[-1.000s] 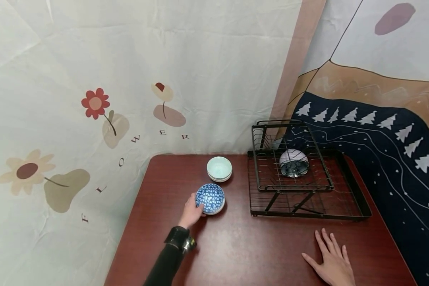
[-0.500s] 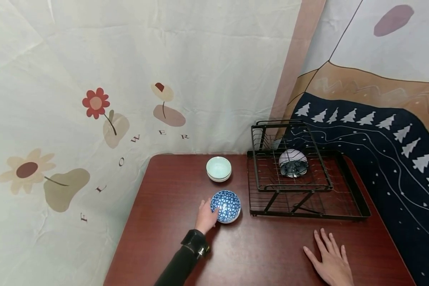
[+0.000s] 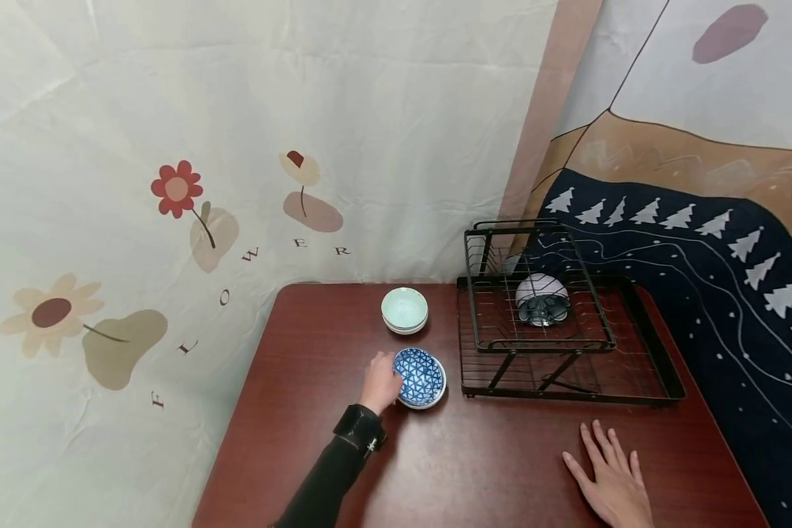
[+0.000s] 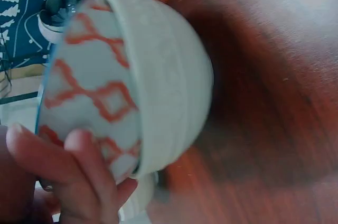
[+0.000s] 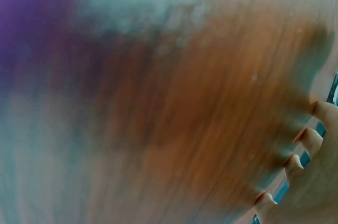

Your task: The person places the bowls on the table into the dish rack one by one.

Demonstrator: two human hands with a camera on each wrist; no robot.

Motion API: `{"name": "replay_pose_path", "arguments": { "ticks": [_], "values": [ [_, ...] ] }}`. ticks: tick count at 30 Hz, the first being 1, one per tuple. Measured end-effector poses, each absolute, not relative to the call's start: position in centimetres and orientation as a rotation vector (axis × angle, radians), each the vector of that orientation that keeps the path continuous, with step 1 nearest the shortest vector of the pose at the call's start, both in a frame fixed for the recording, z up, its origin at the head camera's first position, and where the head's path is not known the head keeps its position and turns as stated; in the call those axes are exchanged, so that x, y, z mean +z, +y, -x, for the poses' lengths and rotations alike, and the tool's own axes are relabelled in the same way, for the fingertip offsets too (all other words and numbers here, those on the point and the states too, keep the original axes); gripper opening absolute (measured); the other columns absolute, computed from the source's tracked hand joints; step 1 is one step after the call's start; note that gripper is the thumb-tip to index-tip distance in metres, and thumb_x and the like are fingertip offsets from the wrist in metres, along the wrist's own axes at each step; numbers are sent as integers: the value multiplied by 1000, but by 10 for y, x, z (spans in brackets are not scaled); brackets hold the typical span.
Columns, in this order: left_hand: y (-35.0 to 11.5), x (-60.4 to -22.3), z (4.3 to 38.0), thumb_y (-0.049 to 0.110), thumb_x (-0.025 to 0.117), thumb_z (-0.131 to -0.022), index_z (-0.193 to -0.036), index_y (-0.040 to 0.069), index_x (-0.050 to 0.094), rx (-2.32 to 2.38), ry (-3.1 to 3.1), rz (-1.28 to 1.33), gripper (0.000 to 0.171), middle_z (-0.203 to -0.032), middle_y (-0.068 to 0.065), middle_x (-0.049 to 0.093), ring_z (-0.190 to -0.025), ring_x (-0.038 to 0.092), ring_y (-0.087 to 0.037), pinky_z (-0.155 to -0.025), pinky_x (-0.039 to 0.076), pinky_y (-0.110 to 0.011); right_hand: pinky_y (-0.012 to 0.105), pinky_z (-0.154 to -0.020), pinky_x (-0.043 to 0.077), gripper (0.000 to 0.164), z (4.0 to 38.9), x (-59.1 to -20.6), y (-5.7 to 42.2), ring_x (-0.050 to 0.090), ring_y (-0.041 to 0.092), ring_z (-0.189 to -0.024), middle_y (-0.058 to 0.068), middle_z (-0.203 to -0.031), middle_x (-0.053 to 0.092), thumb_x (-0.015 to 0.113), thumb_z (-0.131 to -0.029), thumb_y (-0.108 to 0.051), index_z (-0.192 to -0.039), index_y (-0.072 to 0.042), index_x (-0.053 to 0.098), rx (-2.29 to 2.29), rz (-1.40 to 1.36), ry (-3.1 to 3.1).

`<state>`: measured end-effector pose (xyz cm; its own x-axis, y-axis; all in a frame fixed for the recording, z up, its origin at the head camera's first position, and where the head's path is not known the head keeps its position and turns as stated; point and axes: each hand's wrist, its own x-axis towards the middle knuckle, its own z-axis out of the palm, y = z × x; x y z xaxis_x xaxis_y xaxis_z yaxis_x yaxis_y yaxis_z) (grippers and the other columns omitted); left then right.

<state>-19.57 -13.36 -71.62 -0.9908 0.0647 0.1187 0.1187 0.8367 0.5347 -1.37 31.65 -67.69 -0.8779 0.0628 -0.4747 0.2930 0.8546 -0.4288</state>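
Observation:
My left hand [image 3: 380, 383] pinches the left rim of a bowl [image 3: 417, 374] with a blue triangle pattern inside. In the left wrist view this patterned bowl [image 4: 87, 76] shows orange-red lines on its outside, and my fingers [image 4: 84, 155] lie against that side. It sits tilted inside a white bowl [image 4: 169, 76], whose rim stands apart from it near the hand. Whether the thumb is inside the bowl is hard to see. My right hand [image 3: 614, 480] rests on the table at the lower right with its fingers spread, holding nothing.
Behind the patterned bowl stand stacked pale green bowls [image 3: 405, 309]. A black two-tier dish rack [image 3: 541, 398] occupies the right of the brown table [image 3: 317, 330], with an upturned-looking bowl [image 3: 543, 290] and dark cups beside it in the rack. Printed cloth [image 3: 369, 132] hangs behind.
My left hand has brought the nested bowls to the right and slightly nearer. Since half a second ago the patterned bowl has tilted within the white one. My right hand stays put.

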Motion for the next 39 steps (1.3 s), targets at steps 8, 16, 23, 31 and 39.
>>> {"name": "replay_pose_path", "arguments": {
  "ticks": [8,16,23,31,39],
  "values": [
    [-124,-611,152,-6,57,-96,-142,4,61,-1564,-2728,136,47,-130,-35,72,-69,73,-29,-54,63,-45,83,-125,-16,115,10,-679,316,-5,63,-165,37,-179,4,44,-103,-84,-173,4,20,-696,-285,2543],
    [-123,-568,125,-7,47,-105,-162,2,40,-2233,-2527,-36,59,-144,-39,59,-54,55,-14,-48,53,-29,82,-125,-18,114,10,-680,315,-7,61,-166,35,-180,3,43,-104,-84,-173,3,19,-716,-291,2542],
    [-130,-576,110,-10,46,-104,-160,-10,41,-2373,-2481,-15,57,-118,-38,69,-57,57,-14,-49,52,-23,83,-125,-17,111,10,-679,317,-8,61,-166,35,-180,2,42,-105,-82,-173,3,19,-730,-279,2555],
    [-131,-580,109,-8,45,-105,-160,-9,40,-2320,-2557,7,55,-118,-36,71,-56,57,-12,-51,53,-23,82,-125,-18,112,12,-679,318,-8,60,-167,35,-180,2,43,-105,-83,-174,2,18,-727,-287,2551],
    [-125,-575,106,-7,46,-104,-162,-7,41,-2270,-2609,43,58,-117,-33,71,-56,58,-14,-49,56,-29,62,-110,57,77,15,-627,283,63,54,-137,37,-155,58,61,-111,-55,-162,1,50,-971,-523,2640]
  ]
}}
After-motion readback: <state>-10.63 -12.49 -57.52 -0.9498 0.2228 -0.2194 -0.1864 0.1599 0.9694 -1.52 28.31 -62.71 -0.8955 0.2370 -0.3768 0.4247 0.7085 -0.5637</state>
